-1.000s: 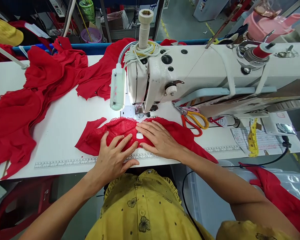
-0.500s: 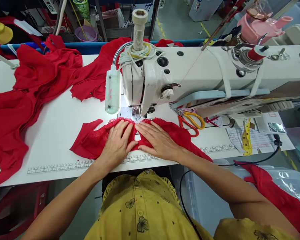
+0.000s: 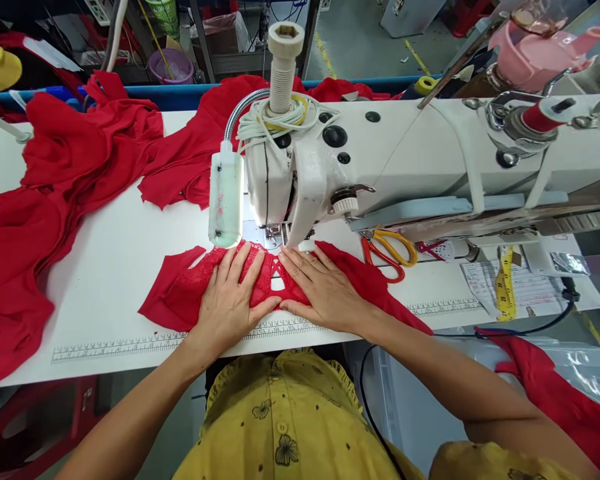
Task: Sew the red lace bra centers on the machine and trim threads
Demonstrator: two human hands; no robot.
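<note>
- By the desk's (image 3: 115, 267) front edge, the left hand (image 3: 230, 300) and right hand (image 3: 325, 290) lie flat with fingers spread, pressing on the red lace piece (image 3: 177, 293) without gripping it.
- The piece is sheer and scalloped, with strapped gaps between the hands.
- Its far edge meets the sewing machine (image 3: 405, 153).

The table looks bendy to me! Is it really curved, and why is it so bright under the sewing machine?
Head view: the wide lens probably bows the white table and its printed ruler strip; the small white gooseneck lamp lights the red lace fabric at its top edge; nothing looks blurred.
</note>
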